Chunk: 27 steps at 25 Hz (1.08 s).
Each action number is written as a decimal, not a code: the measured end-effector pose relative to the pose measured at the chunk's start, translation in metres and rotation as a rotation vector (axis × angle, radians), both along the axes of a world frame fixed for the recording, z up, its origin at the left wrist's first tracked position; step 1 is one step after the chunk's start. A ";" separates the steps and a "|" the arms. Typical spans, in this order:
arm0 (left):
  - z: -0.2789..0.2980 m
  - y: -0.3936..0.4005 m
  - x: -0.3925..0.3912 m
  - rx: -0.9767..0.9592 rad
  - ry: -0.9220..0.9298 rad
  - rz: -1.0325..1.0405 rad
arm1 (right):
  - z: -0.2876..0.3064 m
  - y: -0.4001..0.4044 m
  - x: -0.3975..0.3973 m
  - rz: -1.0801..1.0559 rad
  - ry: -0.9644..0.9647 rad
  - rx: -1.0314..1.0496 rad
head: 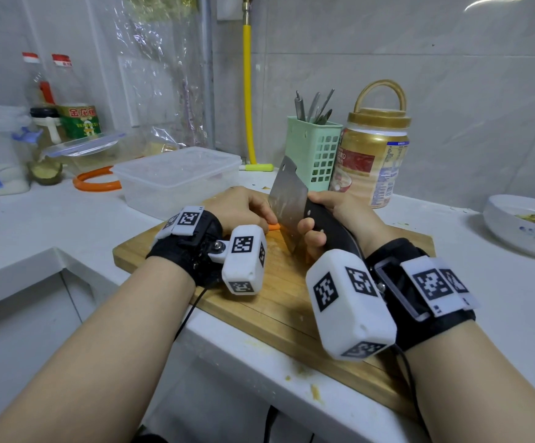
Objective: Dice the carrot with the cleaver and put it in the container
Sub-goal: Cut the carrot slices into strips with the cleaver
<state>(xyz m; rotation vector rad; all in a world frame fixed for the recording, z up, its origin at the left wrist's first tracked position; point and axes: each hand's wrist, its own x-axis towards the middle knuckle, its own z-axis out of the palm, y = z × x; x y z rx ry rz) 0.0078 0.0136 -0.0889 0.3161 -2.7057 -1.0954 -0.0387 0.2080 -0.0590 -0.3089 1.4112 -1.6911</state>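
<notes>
Head view: my right hand (327, 219) grips the cleaver (287, 195) handle; beside the blade my left hand (244, 206) pins the carrot (274, 226) — stiff, roll-prone, I judge.

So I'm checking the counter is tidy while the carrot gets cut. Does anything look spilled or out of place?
Yes, slightly: yellowish food scraps lie on the white counter edge in front of the cutting board. A clear lid also sits tilted over jars at back left.

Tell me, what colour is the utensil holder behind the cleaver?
Mint green utensil holder, clearest in the head view.
</notes>
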 end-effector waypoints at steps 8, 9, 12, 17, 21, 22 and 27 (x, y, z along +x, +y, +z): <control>0.001 0.001 0.001 0.008 0.047 -0.007 | -0.005 0.006 -0.004 0.014 -0.052 -0.089; 0.000 0.001 0.001 0.012 0.047 -0.009 | -0.005 0.006 -0.004 0.010 -0.051 -0.099; -0.001 -0.001 0.000 0.028 0.053 -0.004 | -0.006 0.005 -0.003 0.003 -0.045 -0.125; -0.001 -0.001 -0.001 0.019 0.042 -0.012 | -0.006 0.003 -0.001 0.001 -0.026 -0.113; -0.002 -0.004 -0.001 0.016 0.041 -0.007 | -0.006 0.003 0.000 0.023 -0.002 -0.097; -0.003 -0.004 -0.001 0.016 0.040 -0.004 | -0.006 0.003 0.001 0.025 0.006 -0.093; -0.003 -0.005 -0.002 0.019 0.024 0.002 | -0.005 0.002 0.003 0.028 0.022 -0.081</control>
